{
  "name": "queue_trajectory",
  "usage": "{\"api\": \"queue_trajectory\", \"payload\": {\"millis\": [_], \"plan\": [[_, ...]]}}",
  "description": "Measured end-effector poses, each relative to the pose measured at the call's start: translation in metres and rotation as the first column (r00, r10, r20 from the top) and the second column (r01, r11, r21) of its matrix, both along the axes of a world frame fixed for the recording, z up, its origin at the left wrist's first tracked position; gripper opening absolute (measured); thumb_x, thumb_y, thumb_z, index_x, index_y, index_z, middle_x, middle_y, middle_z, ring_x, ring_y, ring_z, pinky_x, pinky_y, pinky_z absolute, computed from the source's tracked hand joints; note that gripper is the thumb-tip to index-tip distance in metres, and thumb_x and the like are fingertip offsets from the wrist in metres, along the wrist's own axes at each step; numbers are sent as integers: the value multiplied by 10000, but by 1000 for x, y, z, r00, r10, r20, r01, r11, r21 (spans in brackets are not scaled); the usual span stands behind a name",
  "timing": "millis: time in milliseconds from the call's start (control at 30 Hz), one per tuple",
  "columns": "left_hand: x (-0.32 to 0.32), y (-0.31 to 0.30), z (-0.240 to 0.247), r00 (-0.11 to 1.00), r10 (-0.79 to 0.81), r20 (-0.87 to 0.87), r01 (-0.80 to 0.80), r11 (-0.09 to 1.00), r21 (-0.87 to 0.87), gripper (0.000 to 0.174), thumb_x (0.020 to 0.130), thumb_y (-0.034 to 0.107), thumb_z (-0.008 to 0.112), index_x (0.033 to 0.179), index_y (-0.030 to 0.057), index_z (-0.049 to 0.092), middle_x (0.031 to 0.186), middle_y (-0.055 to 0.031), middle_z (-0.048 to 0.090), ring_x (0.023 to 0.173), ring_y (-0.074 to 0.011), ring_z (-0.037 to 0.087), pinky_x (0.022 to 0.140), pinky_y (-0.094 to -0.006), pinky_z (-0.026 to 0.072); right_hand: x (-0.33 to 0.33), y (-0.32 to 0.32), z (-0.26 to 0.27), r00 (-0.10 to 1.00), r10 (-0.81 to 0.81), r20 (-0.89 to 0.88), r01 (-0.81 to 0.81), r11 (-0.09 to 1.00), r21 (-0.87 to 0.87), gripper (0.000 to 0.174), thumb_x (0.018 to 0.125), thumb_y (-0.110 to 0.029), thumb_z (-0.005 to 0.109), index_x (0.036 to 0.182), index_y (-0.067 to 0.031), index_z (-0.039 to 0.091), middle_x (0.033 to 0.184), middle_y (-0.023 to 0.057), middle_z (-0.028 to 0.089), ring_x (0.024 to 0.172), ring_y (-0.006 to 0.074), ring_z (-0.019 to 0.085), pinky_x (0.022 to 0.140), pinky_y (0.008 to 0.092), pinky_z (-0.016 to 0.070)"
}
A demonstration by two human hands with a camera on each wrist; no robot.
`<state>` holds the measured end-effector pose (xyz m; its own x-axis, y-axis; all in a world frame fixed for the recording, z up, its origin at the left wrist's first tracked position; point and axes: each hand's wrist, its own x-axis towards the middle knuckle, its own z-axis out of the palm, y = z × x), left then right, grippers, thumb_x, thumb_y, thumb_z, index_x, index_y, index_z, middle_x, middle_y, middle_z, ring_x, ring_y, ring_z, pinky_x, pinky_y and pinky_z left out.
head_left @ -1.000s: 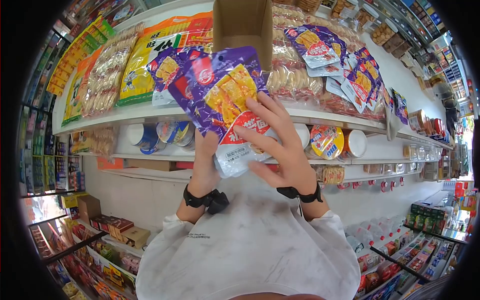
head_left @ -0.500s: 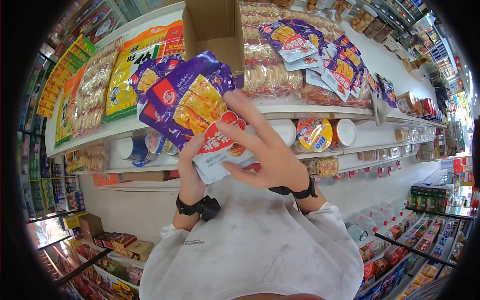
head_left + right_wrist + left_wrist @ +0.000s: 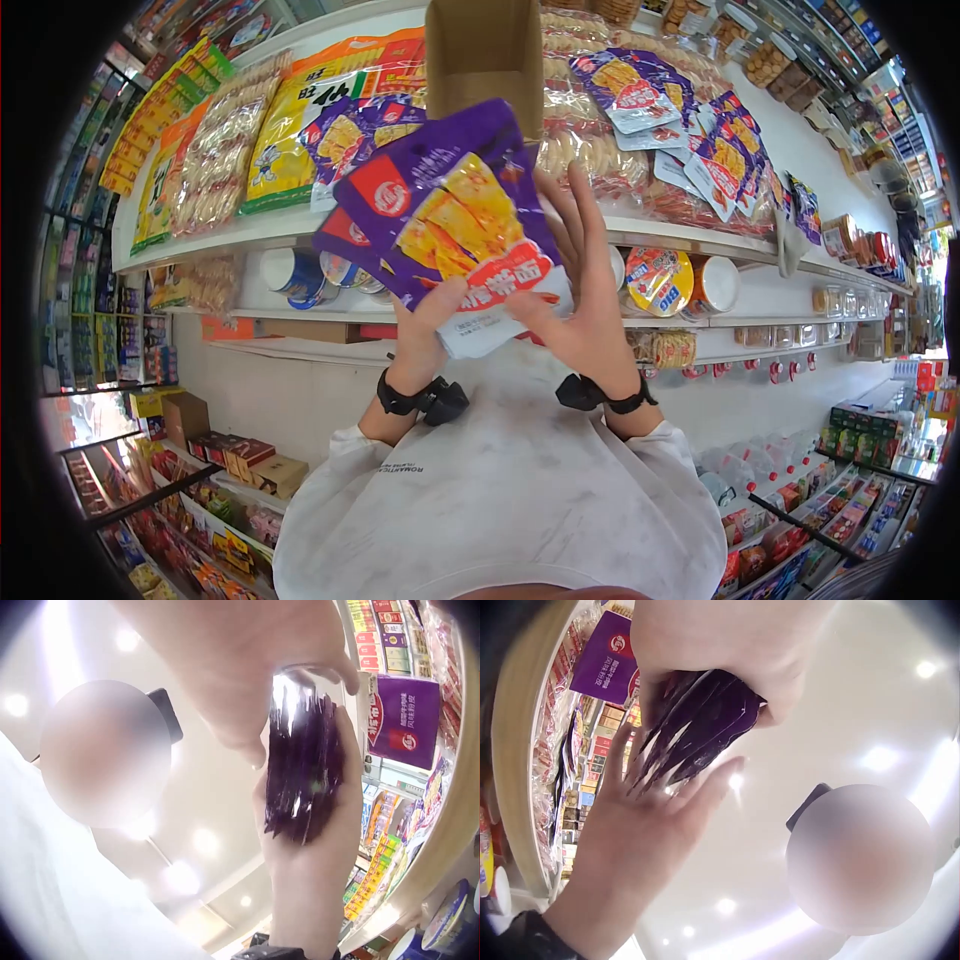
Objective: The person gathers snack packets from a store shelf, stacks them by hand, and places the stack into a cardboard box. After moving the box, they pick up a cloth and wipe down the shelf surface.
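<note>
Several purple snack pouches (image 3: 455, 220) are held in a stack in front of the shirt, their printed fronts facing the head camera and their lower ends silvery white. My left hand (image 3: 420, 340) grips the stack at its lower left, thumb across the front and fingers hidden behind. In the left wrist view the dark pouch edges (image 3: 712, 724) fan slightly apart. At the stack's right side is my right hand (image 3: 590, 310), its fingers straight and pointing up, its thumb over the lower front. The right wrist view shows the pouches (image 3: 304, 765) lying along the left palm (image 3: 311, 877).
An upright cardboard box (image 3: 485, 70) stands behind the pouches on the shelf (image 3: 370, 232). Left of it lie more purple pouches (image 3: 335, 140) and a yellow snack bag (image 3: 285, 150). Loose pouches (image 3: 635, 90) rest on packed biscuits to the right. Instant noodle tubs (image 3: 660, 282) sit one shelf lower.
My right hand has shifted from lying across the pouch fronts to the stack's right edge, its fingers now upright. The left hand keeps its grip. The head view swung left and back.
</note>
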<state>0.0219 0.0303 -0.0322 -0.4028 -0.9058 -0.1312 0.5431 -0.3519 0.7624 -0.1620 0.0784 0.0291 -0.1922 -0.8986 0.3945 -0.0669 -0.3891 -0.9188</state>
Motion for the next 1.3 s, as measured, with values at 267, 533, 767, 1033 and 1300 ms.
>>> {"api": "queue_trajectory", "payload": {"millis": [267, 533, 767, 1033, 1300], "plan": [[-7, -2, -7, 976, 69, 206, 67, 807, -586, 647, 825, 28, 809, 1380, -61, 489, 1316, -139, 623, 1168, -189, 645, 957, -356, 563, -8, 7, 1, 996, 83, 39, -90, 958, 272, 1006, 772, -97, 912, 1566, 49, 312, 1392, 194, 598, 1253, 204, 604, 1040, 356, 508], [0, -12, -14, 757, 355, 548, 113, 756, -645, 703, 861, 93, 818, 1412, 14, 389, 1271, -97, 611, 1114, -180, 647, 931, -357, 568, -8, -3, -13, 926, -87, -367, 75, 996, -47, 1073, 754, -126, 910, 1605, 20, 273, 1354, 262, 601, 1178, 322, 674, 956, 378, 557], [-23, 1, -3, 966, 224, -132, -257, 896, -363, 647, 918, 305, 819, 1362, 41, 429, 1232, -69, 609, 1082, -165, 630, 948, -360, 547, -1, -7, -10, 903, -127, -409, 47, 979, -200, 1055, 759, -198, 882, 1601, 18, 284, 1323, 260, 606, 1037, 376, 715, 823, 402, 599], [-36, -14, 21, 954, 286, -87, -298, 933, -202, 649, 909, 250, 828, 1382, 59, 427, 1264, -64, 593, 1158, -176, 614, 975, -371, 539, 3, -14, 2, 937, -172, -304, 114, 973, -201, 1008, 794, -183, 848, 1596, 40, 279, 1233, 240, 660, 1042, 352, 731, 846, 372, 600], [-56, -50, 60, 928, 348, 129, -265, 865, -425, 600, 869, 205, 855, 1315, 22, 498, 1186, -75, 655, 1035, -149, 657, 892, -305, 557, -16, -44, 8, 999, 4, -32, 0, 991, 134, 869, 789, -201, 889, 1470, 39, 405, 1219, 158, 668, 1064, 193, 689, 916, 334, 564]]}}
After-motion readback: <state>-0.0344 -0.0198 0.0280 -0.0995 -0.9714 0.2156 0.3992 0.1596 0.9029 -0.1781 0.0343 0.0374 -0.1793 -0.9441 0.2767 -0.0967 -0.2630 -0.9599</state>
